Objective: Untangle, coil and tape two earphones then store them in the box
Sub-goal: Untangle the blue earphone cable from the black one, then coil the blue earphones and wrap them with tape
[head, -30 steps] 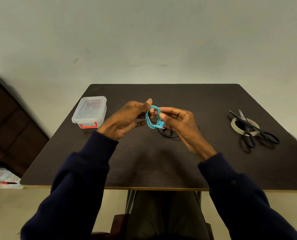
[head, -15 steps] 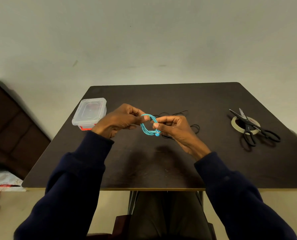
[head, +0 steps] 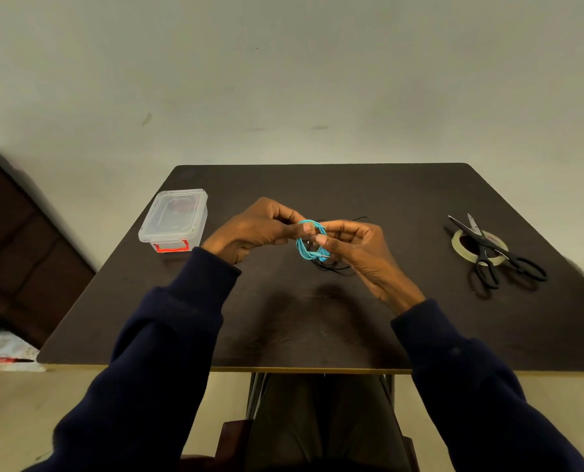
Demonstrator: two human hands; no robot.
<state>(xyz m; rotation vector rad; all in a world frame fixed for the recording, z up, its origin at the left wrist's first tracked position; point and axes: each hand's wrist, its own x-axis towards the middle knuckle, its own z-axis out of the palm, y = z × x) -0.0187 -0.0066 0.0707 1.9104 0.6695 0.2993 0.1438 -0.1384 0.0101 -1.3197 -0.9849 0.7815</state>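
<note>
Two hands: left hand (head: 253, 229) and right hand (head: 355, 247) meet above the middle of the dark brown matt table (head: 318, 318), both arms in dark navy knit sleeves (head: 168, 335)
Left hand: fingers curled in, thumb and forefinger pinching the 10 o'clock side of the turquoise earphone
Right hand: thumb and fingertips pinching the 3 o'clock side of the same coil, the other fingers loosely bent
Turquoise earphone (head: 306, 252): thin smooth cord wound into a small round coil of several turns, held off the table between both hands; a small blue end piece shows at its 5 o'clock edge
Black earphone (head: 331, 267): thin black cord lying loose on the table under the hands, mostly hidden; loops show at 6 o'clock of the coil, a strand at 1 o'clock
Box (head: 175, 218): clear plastic rectangle with rounded corners, lid on, orange-red latch on the near side, at 9 o'clock of the hands, well apart
Tape roll (head: 461, 248): flat beige ring at 3 o'clock, near the table's right edge
Scissors (head: 495, 253): black handles, metal blades parted, lying across the tape roll with tips toward 10 o'clock
Change: a second ago the left forefinger stood straight along the coil, now it is curled; since half a second ago the coil has drifted slightly toward 3 o'clock and less black cord shows behind the hands
</note>
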